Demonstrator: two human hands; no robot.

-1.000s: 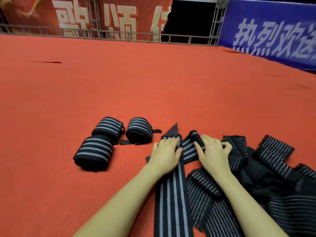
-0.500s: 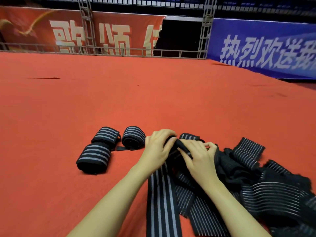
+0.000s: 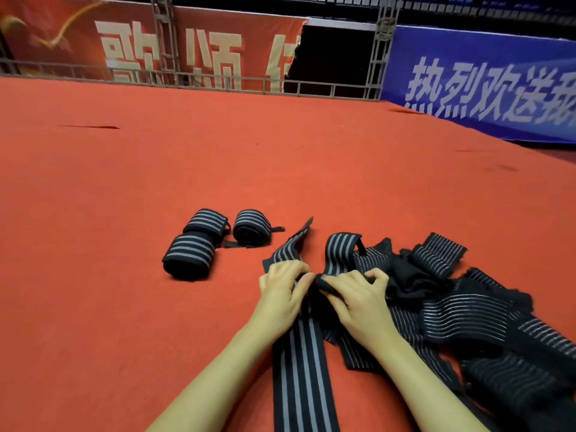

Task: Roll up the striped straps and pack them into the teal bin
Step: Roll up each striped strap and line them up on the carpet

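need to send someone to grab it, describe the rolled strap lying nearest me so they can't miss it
On the red carpet, left of the hands, lie three rolled striped straps. Yours is the nearest rolled strap, touching the rear-left roll; it looks the fattest, with no loose tail showing.

Red-orange carpet (image 3: pixel 156 188) fills most of the frame. Three rolled straps (image 3: pixel 190 258) at centre left: black with grey stripes. Flat strap (image 3: pixel 300 363) at bottom centre: black, pale grey lengthwise stripes. Loose pile (image 3: pixel 467 313) at lower right: black, thin grey lines. Upper left banner (image 3: pixel 78 42) red with cream characters; upper right banner (image 3: pixel 483 82) blue with white characters.
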